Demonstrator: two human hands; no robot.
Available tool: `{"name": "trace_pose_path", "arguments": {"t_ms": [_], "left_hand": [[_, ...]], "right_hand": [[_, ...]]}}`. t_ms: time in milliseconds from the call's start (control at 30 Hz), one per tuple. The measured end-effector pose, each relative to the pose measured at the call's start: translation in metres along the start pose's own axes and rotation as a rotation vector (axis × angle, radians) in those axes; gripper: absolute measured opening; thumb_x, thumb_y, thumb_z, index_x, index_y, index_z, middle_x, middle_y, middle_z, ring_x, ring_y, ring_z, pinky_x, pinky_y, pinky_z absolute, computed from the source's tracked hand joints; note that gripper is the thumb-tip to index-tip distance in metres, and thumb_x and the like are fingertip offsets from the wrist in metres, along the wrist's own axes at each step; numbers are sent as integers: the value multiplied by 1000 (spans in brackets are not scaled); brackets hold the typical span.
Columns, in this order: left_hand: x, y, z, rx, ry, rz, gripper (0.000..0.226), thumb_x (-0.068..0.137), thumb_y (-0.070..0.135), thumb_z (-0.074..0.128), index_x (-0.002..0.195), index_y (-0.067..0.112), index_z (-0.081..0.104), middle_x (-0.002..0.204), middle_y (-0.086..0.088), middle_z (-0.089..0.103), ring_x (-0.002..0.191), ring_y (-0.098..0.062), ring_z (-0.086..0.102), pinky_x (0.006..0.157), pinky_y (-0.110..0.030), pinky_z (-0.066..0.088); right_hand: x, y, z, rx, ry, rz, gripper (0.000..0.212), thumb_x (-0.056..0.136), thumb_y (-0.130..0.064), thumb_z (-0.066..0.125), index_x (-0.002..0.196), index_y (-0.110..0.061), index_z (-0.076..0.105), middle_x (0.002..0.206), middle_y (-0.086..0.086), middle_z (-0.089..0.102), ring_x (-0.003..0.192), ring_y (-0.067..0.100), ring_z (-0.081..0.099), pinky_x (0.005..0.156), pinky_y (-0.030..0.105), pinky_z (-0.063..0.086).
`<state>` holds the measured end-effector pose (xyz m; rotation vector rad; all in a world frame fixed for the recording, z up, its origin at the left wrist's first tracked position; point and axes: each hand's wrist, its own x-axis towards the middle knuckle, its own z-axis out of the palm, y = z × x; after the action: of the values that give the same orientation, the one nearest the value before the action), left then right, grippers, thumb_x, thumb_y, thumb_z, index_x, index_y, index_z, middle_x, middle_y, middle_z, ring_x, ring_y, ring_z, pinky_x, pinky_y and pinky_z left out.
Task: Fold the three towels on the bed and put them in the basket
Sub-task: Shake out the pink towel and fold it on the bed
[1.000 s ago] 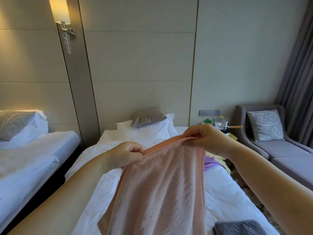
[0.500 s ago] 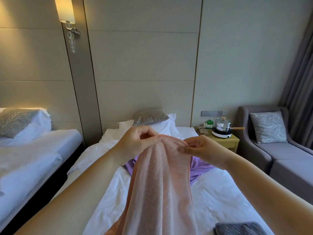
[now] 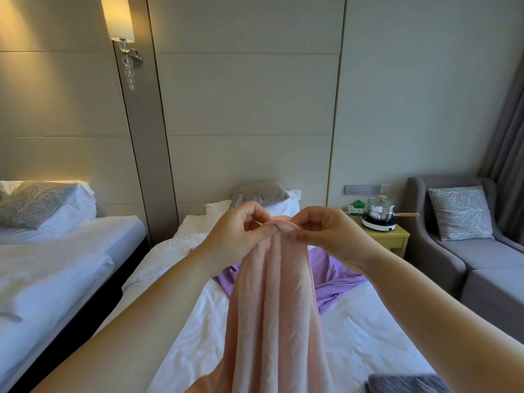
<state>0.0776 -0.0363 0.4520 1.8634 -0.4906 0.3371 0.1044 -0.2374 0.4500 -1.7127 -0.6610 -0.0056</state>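
Both hands meet at the top edge of the pink towel (image 3: 275, 307): the left hand (image 3: 241, 234) pinches it between thumb and curled fingers, and the right hand (image 3: 326, 236) pinches the same edge just beside it, the two nearly touching. Nearest, at the right on the white bed (image 3: 368, 330), lies a grey towel (image 3: 408, 384), cut off by the frame, so I cannot tell whether it is folded. The pink one hangs from the pinch down toward the viewer in long loose pleats, its lower end out of sight. It looks light and quite limp, with a napped surface that should not slip. It will sag wherever it is not held, so the sound hold is at the corners, with both layers caught together so that the edges match. Farther off, behind it, a purple towel (image 3: 334, 279) lies rumpled on the sheet. It looks thinner and smoother, and is best taken by two corners as well. Beyond are the pillows (image 3: 261, 194) at the bed's head and a steel pot (image 3: 380, 208) on the far right nightstand. No basket is in view.
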Motion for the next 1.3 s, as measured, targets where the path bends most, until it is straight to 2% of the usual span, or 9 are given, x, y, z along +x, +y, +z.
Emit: {"name": "trace_pose_path", "arguments": {"t_ms": [100, 233, 467, 567, 667, 833, 1033, 1167, 1300], "left_hand": [[4, 1, -6, -63, 7, -6, 14, 87, 13, 67, 98, 21, 61, 85, 6, 67, 76, -7, 57, 65, -14, 45], [2, 6, -11, 48, -52, -106, 22, 83, 32, 71, 102, 20, 67, 89, 4, 72, 67, 4, 61, 44, -6, 39], [9, 19, -15, 138, 2, 53, 13, 95, 15, 56, 96, 18, 69, 85, 15, 67, 81, 6, 58, 72, -6, 42], [14, 25, -18, 77, 111, 77, 15, 95, 8, 54, 93, 18, 66, 88, 11, 65, 84, 5, 57, 79, -8, 41], [21, 30, -29, 44, 236, 85, 17, 95, 10, 53, 90, 21, 64, 86, 9, 63, 83, -2, 56, 79, -16, 43], [26, 37, -50, 10, 438, 45, 16, 95, 15, 53, 86, 23, 63, 90, 1, 63, 86, -11, 57, 86, -31, 45], [34, 41, -59, 38, 510, 63, 13, 95, 18, 53, 90, 20, 64, 90, 3, 63, 86, -11, 56, 82, -28, 44], [40, 45, -59, 64, 506, 79, 16, 95, 20, 53, 85, 28, 64, 87, 10, 63, 83, -5, 58, 77, -20, 44], [45, 44, -59, 51, 515, 69, 15, 95, 21, 53, 87, 27, 64, 90, 8, 64, 88, -7, 59, 83, -24, 46]], "right_hand": [[-6, 15, 3, 64, -19, 27, 11, 80, -5, 72, 88, -1, 68, 81, 5, 71, 74, 12, 65, 75, 23, 51], [-5, 16, 6, 55, 134, -52, 7, 78, -3, 73, 84, -4, 71, 87, 11, 74, 83, 19, 68, 86, 35, 53], [0, 4, 20, 177, 97, -116, 22, 80, 2, 70, 94, -8, 56, 89, 7, 64, 82, 17, 61, 79, 27, 51], [-8, 18, 30, 151, 13, -32, 19, 81, -13, 71, 96, -9, 60, 85, 1, 68, 78, 11, 64, 66, 18, 51], [-17, 37, 35, 125, -21, 46, 29, 75, -27, 72, 93, -7, 62, 84, 0, 69, 79, 12, 63, 69, 20, 50], [-27, 60, 32, 40, -48, 110, 18, 86, -11, 67, 102, -4, 61, 93, 7, 67, 86, 16, 62, 81, 30, 48], [-26, 55, 40, -214, 106, -99, 31, 91, -13, 60, 97, -43, 52, 93, -20, 57, 66, 2, 51, 67, 13, 43], [-22, 48, 47, -282, 191, -125, 24, 90, -22, 60, 101, -42, 56, 93, -18, 59, 61, -1, 52, 60, 6, 38], [-20, 49, 46, -398, 111, -79, 24, 81, -27, 72, 94, -39, 56, 99, -13, 57, 78, -6, 52, 71, 8, 38]]}}
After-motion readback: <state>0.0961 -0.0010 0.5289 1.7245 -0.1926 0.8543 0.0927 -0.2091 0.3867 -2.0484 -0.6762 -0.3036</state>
